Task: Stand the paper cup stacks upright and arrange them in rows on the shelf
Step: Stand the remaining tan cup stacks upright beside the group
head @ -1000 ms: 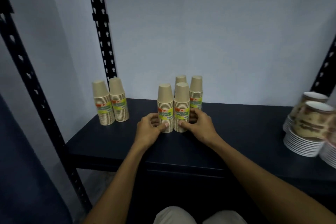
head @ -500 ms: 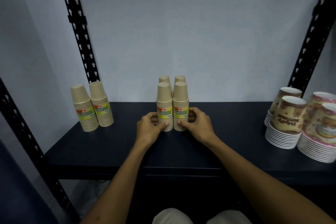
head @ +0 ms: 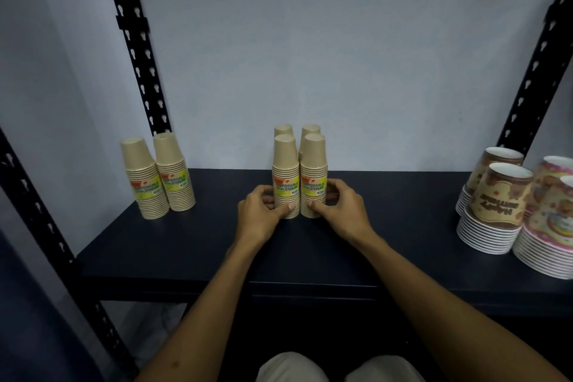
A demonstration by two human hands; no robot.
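Four kraft paper cup stacks stand upright mid-shelf in a tight two-by-two block; the front-left stack (head: 286, 177) touches the front-right stack (head: 313, 175), two more just behind. The left hand (head: 259, 217) curls against the block's left base, the right hand (head: 342, 211) against its right, both partly closed and pressing inward, so it sits squarely between them. A separate pair (head: 158, 177) stands well apart to the left on the shelf (head: 403, 245); printed cup stacks (head: 502, 201) crowd the right end.

Matt tan paper cup stacks (head: 299, 175) with glossy yellow labels, smooth dark matt shelf (head: 192, 245), black perforated metal uprights (head: 136, 40), printed paper bowls (head: 496, 208) with white rims, flat matt pale wall (head: 341, 56)
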